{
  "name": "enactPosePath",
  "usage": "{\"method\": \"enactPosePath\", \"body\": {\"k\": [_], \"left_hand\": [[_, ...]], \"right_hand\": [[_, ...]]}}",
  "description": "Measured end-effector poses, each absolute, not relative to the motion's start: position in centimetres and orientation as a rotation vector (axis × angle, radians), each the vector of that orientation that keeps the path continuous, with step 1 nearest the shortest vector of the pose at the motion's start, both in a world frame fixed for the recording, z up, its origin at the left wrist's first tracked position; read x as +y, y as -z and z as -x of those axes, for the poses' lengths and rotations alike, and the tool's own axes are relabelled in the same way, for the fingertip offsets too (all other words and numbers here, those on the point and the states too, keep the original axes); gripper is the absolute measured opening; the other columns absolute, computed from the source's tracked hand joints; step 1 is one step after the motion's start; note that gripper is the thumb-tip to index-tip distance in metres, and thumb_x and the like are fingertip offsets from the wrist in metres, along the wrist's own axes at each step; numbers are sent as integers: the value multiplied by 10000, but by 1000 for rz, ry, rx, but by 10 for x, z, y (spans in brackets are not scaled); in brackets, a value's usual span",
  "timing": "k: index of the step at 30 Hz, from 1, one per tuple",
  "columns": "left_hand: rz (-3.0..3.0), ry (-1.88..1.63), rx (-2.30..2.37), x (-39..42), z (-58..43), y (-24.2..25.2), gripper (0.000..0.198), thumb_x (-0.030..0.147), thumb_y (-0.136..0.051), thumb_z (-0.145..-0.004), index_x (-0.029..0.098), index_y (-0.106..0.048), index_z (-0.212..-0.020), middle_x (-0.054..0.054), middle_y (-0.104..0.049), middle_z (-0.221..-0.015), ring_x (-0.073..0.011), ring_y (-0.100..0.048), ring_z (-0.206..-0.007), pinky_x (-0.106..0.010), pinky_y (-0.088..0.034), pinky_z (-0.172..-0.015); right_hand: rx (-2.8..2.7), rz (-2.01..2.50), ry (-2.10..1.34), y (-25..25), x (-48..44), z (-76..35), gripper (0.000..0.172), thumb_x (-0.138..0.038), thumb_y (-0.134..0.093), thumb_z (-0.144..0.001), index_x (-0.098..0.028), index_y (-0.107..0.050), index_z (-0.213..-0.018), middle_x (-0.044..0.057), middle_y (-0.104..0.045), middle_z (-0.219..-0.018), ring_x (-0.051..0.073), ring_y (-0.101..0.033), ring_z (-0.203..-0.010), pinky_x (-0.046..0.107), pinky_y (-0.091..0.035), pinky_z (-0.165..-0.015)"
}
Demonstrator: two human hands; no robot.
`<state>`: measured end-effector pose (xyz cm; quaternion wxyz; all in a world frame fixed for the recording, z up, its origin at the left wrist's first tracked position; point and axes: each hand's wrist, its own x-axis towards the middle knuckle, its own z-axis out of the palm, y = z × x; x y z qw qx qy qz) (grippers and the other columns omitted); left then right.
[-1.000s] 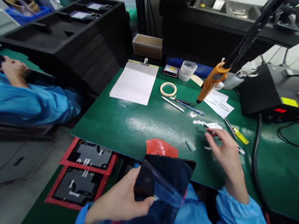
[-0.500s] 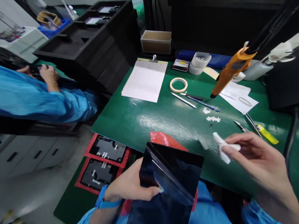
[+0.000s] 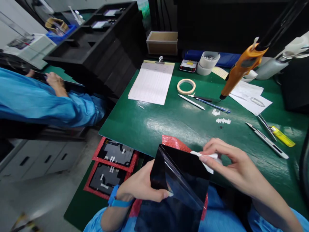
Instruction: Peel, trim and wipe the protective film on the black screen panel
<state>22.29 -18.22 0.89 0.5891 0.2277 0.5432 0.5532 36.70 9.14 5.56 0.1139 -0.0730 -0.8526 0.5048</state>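
My left hand (image 3: 141, 188) grips the left edge of a glossy black panel (image 3: 180, 167) held over my lap, with its thumb on a clear film (image 3: 183, 190) partly peeled from the panel's face. My right hand (image 3: 231, 166) pinches a small folded white wipe (image 3: 205, 159) that touches the panel's upper right corner. A red bubble-wrap sheet (image 3: 172, 143) lies under the panel at the near edge of the green table mat (image 3: 169, 125).
On the mat lie a clipboard (image 3: 152, 82), a tape roll (image 3: 186, 86), pens (image 3: 201, 101), white scraps (image 3: 222, 120), papers (image 3: 251, 95), tweezers (image 3: 266, 140) and a yellow cutter (image 3: 282, 136). An orange hanging screwdriver (image 3: 238, 72) dangles above. Two red trays (image 3: 109, 164) sit lower left. Another person's blue sleeve (image 3: 48, 103) is at left.
My right hand picked the white wipe off the mat and brought it left and down onto the panel's corner. The left hand kept hold of the panel.
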Motion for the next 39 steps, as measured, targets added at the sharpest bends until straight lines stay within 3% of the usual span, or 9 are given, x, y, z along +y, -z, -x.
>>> {"method": "enactPosePath", "body": {"k": [6, 12, 20, 29, 34, 39], "left_hand": [[-621, -1280, 1266, -175, -222, -13, 447, 244, -930, -749, 151, -733, -1138, -47, -794, -960, -212, -711, -865, -346, -641, -848], [-627, -1245, 1300, -179, -222, -14, 416, 278, -921, -768, 171, -731, -1122, -51, -808, -965, -223, -738, -865, -334, -647, -810], [-749, -1253, 1236, -162, -223, -18, 618, 277, -908, -797, 148, -699, -1364, -73, -815, -1149, -253, -750, -1011, -402, -657, -980], [-793, -1255, 1186, -141, -225, -22, 424, 199, -870, -763, 201, -635, -1115, 30, -661, -940, -152, -585, -825, -297, -590, -809], [-778, -1219, 1177, -141, -229, -21, 405, 187, -853, -757, 208, -622, -1088, 41, -634, -911, -147, -549, -799, -291, -544, -765], [-727, -1223, 1182, -146, -229, -17, 397, 217, -862, -757, 215, -622, -1074, 45, -639, -900, -160, -579, -797, -313, -563, -796]], "right_hand": [[-2587, 150, -1493, -58, 90, -362, 446, -537, -680, -1177, -252, -716, -836, 30, -756, -875, 186, -680, -788, 332, -518, -722], [-2660, 119, -1443, -65, 101, -366, 500, -566, -654, -1184, -252, -676, -795, 29, -722, -822, 192, -641, -736, 342, -502, -676], [-2651, 12, -1550, -61, 89, -336, 377, -434, -653, -1173, -249, -657, -844, 17, -721, -862, 202, -618, -835, 348, -472, -805], [-2608, -1, -1548, -67, 82, -317, 317, -390, -687, -1153, -254, -672, -867, 30, -746, -924, 224, -630, -908, 376, -464, -866], [-2617, -6, -1542, -64, 81, -316, 329, -402, -683, -1155, -252, -674, -862, 10, -720, -877, 208, -592, -860, 373, -441, -835], [-2623, 36, -1574, -62, 85, -322, 336, -410, -708, -1142, -254, -689, -845, 21, -763, -903, 215, -636, -877, 370, -456, -855]]}}
